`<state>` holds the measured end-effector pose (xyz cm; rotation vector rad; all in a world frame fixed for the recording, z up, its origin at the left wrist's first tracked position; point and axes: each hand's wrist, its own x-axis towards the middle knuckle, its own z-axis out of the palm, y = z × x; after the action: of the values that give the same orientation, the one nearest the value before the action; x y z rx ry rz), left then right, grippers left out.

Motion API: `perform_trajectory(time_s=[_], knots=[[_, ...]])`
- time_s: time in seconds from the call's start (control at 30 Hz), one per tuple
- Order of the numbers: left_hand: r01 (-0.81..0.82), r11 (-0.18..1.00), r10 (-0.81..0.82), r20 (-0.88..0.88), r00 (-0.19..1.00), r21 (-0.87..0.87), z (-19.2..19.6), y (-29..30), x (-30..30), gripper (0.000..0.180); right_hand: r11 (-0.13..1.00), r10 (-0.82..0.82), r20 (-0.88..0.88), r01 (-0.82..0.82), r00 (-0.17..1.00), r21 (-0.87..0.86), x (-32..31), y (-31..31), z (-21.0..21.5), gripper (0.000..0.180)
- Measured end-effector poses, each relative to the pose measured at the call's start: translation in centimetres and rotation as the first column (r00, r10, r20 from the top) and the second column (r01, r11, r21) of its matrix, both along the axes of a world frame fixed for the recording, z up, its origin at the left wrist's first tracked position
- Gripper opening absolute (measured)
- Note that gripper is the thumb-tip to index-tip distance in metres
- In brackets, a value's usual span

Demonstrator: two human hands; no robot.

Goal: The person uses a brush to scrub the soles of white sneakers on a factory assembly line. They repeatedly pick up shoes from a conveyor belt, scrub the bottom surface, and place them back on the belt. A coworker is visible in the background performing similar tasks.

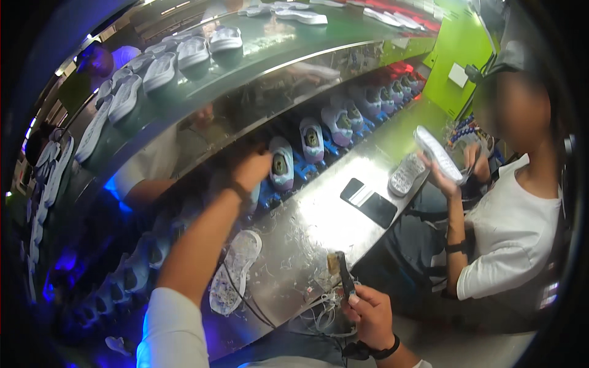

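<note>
My left hand (253, 170) reaches into the row of shoes on the conveyor. Its fingertips are at the near side of a white and lilac shoe (281, 163) with a dark insert in its opening; whether they grip it is hidden. In my right hand (373, 316), the fingers wrap round the black handle of a small brush (346, 277), its yellowish bristles pointing up. A white speckled shoe sole (235, 270) lies on the metal bench between my arms. Beside it runs a thin dark cable (236, 288).
A phone (368, 202) lies on the bench (288, 245), with scraps and white wires (328, 313) near my right hand. At right, a seated person (521, 227) holds a white sole (438, 156); another sole (406, 175) is nearby. Several soles line the upper green belt (257, 52).
</note>
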<state>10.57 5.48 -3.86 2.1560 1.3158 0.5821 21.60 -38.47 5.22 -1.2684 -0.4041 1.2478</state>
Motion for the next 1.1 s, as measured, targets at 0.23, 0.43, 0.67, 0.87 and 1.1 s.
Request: perform_trajectory(time_s=[0.23, 0.43, 0.67, 0.87, 1.1], knots=[[-0.044, 0.978, -0.048, -0.422, 0.905, -0.206, 2.0, -2.0, -13.9, 0.058, 0.996, 0.068, -0.215, -0.056, 0.974, 0.062, -0.7, -0.9, 1.1, 0.037], [-0.14, 0.989, 0.122, -0.309, 0.943, -0.036, 0.5, -4.3, -16.1, 0.065, 0.984, 0.176, -0.329, -0.15, 0.928, 0.1, -2.0, -2.3, 3.8, 0.039], [-0.177, 0.78, 0.516, 0.457, 0.724, -0.601, 7.2, -13.9, -24.7, 0.039, 0.978, 0.205, -0.29, -0.184, 0.935, 0.097, -5.4, -4.3, 6.7, 0.036], [0.366, 0.774, 0.53, 0.845, 0.072, -0.517, 10.5, -32.1, -38.8, 0.054, 0.905, 0.411, -0.171, -0.378, 0.895, 0.195, -10.5, -4.4, 6.1, 0.032], [-0.441, 0.859, 0.473, 0.731, 0.493, -0.259, 10.1, -44.5, -44.7, 0.067, 0.835, 0.495, 0.311, -0.543, 0.811, 0.086, -18.8, -3.7, 3.6, 0.027]])
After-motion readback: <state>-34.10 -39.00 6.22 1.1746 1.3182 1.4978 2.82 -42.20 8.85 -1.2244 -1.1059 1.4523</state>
